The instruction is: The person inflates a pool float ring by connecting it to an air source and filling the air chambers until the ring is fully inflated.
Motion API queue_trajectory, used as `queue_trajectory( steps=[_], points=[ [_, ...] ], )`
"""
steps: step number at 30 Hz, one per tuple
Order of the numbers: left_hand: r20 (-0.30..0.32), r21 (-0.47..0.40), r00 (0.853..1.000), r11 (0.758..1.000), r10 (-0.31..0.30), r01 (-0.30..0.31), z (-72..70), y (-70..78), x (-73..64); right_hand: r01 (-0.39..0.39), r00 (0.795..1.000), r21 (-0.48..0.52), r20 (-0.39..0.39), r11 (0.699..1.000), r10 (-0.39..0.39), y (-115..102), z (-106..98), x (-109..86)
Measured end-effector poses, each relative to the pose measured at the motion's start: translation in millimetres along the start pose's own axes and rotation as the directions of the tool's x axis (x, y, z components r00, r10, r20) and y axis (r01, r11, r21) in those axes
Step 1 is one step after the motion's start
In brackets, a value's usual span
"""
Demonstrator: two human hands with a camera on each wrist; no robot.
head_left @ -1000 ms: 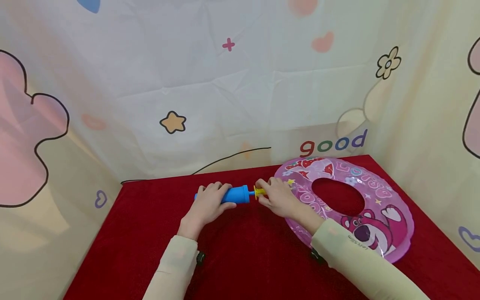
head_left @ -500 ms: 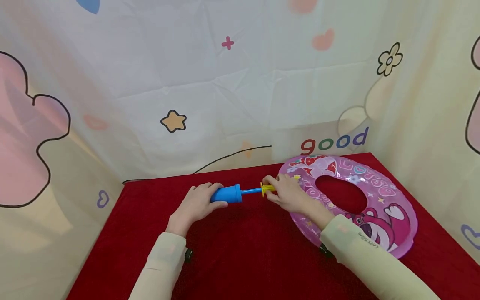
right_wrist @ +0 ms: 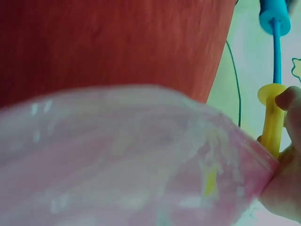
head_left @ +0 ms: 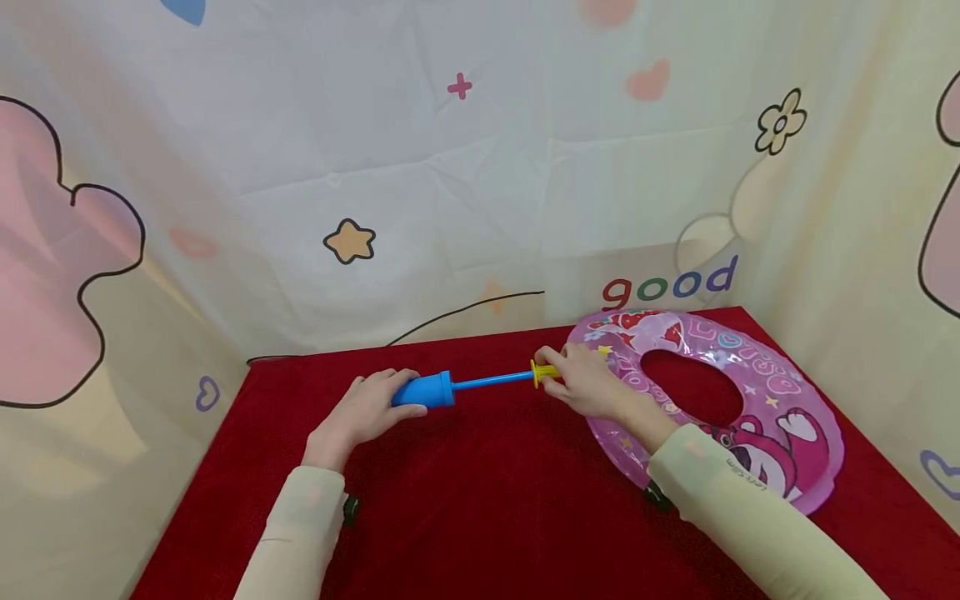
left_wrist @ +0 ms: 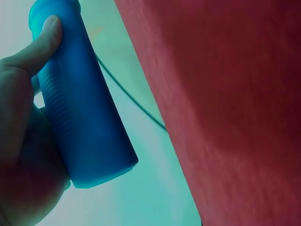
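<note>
A hand pump with a blue barrel [head_left: 429, 390] and a yellow handle [head_left: 544, 372] is held level between both hands in the head view. My left hand [head_left: 367, 406] grips the barrel, its thumb along the near side; the left wrist view shows the thumb [left_wrist: 49, 29] pressed near the barrel's upper end. With my right hand [head_left: 588, 382] I hold the yellow handle, fingers curled round it. The thin blue rod [head_left: 491, 381] shows at length between barrel and handle. Close beneath the right hand, the pink swim ring [head_left: 798, 392] bulges large in the right wrist view.
The swim ring, printed with letters and a pink bear, lies on the red-covered table [head_left: 465, 517] at the right. A patterned cloth curtain [head_left: 420, 167] hangs right behind the table and along both sides.
My left hand has moved left with the barrel, and my right hand slightly right with the handle. The pump's rod has been drawn out from short to long.
</note>
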State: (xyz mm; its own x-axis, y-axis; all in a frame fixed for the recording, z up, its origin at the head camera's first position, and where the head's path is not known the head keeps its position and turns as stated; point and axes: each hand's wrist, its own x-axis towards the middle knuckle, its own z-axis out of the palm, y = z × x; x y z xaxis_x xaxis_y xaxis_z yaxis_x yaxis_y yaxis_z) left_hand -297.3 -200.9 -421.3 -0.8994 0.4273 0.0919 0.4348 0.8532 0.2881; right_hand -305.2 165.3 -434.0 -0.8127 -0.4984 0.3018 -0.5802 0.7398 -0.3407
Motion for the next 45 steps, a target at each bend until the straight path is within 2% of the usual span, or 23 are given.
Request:
queue_trajectory(
  steps=[7,15,21,26,34,41,45],
  points=[
    [-0.001,-0.009,1.000,1.000,0.030,-0.030,15.3,23.5,12.4,-0.021,1.000,-0.020,0.013,1.000,0.021,-10,9,3.1],
    [0.002,0.051,0.999,0.998,0.046,-0.046,26.1,52.4,26.6,-0.056,0.998,-0.005,0.042,0.998,0.057,-24,22,9.3],
    [0.004,0.058,0.997,0.996,0.072,-0.072,31.2,61.5,32.1,-0.052,0.998,0.003,0.041,0.999,0.051,-28,25,9.3],
    [-0.002,0.029,0.998,0.998,0.060,-0.060,26.8,51.2,29.7,-0.031,0.999,0.006,0.014,0.999,0.031,-20,19,8.5],
    [-0.003,-0.008,1.000,1.000,0.026,-0.026,10.3,16.4,15.5,0.005,1.000,0.017,0.011,1.000,-0.006,-5,11,9.4],
    [0.004,-0.050,1.000,0.998,-0.024,0.025,-0.9,-8.3,0.1,-0.015,1.000,0.034,0.017,0.999,0.014,5,6,4.7],
    [0.001,-0.066,0.999,0.997,-0.034,0.034,-1.7,-14.9,-4.1,-0.010,1.000,0.040,0.018,0.999,0.009,7,5,2.9]
  ],
)
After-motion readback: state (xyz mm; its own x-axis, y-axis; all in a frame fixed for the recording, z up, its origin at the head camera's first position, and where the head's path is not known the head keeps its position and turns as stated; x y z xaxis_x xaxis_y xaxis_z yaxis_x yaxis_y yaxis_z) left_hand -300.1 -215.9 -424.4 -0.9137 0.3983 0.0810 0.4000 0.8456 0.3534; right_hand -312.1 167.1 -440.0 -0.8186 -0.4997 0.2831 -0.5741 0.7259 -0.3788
